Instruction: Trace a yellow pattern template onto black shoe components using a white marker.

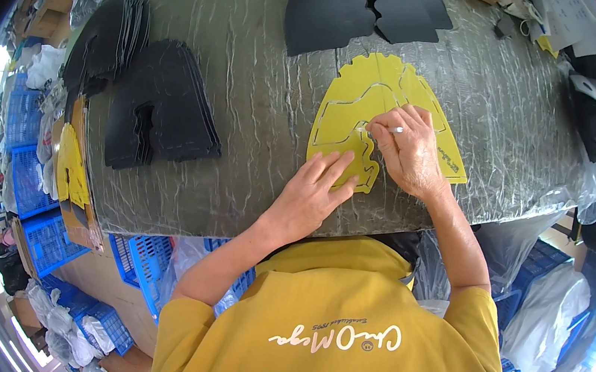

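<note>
A yellow pattern template [356, 88] with a notched curved top and narrow cut-out slots lies flat on the plastic-covered table. My left hand [314, 192] rests with fingers spread on its lower left part. My right hand [410, 149] pinches a slim pen-like tool [397, 130] with a pale end, its point held at a slot near the template's middle. The fingers partly hide the tool, so its exact kind cannot be made out. Whether a dark piece lies under the template is also hard to tell.
A black cut sheet [320, 16] lies beyond the template. To the left are two stacks of black cut pieces, a nearer one [169, 105] and a farther one [111, 33]. Blue crates [32, 177] and another yellow template [73, 164] stand off the table's left edge. Plastic bags [548, 317] sit at right.
</note>
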`<state>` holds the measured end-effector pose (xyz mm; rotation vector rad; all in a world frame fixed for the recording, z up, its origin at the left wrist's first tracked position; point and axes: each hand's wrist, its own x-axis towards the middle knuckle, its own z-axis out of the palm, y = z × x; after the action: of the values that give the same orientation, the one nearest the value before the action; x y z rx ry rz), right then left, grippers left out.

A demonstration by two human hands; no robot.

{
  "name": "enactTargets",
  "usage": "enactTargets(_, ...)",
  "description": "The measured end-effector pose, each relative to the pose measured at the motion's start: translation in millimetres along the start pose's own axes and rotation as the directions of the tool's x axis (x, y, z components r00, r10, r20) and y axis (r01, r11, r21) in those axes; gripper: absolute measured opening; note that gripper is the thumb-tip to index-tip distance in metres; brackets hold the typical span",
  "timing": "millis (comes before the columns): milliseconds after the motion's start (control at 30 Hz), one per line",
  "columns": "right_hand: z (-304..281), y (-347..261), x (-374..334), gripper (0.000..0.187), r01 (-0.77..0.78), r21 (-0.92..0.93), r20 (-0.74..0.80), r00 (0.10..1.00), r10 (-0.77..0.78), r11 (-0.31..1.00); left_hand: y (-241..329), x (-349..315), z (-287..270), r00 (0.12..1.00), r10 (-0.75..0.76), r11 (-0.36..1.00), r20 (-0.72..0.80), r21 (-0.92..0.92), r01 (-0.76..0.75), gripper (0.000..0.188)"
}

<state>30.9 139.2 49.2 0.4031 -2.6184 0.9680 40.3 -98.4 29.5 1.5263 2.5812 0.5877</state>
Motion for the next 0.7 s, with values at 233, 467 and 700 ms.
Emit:
enactTargets(233, 2.7, 10.8, -1.2, 0.008, -0.015, -0.097, -0.085, 0.996, 0.007, 0.995, -0.1, 0.7, -1.2, 1.000, 0.020, 0.999, 0.020, 0.039, -0.020, 0.042)
enactTargets(467, 1.5, 9.2, -5.5, 0.004, -0.051, -0.122, -0.116, 0.993, 0.036, 0.991, 0.1, 0.5, -1.8, 1.000, 0.021, 0.998, 0.012, 0.051, -0.022, 0.042)
enactTargets(700, 5.5, 7.7, -5.5, 0.003, -0.042, -0.120, -0.144, 0.989, 0.024, 0.992, 1.7, 1.4, -0.7, 1.000, 0.003, 0.999, -0.004, 0.032, -0.002, 0.048)
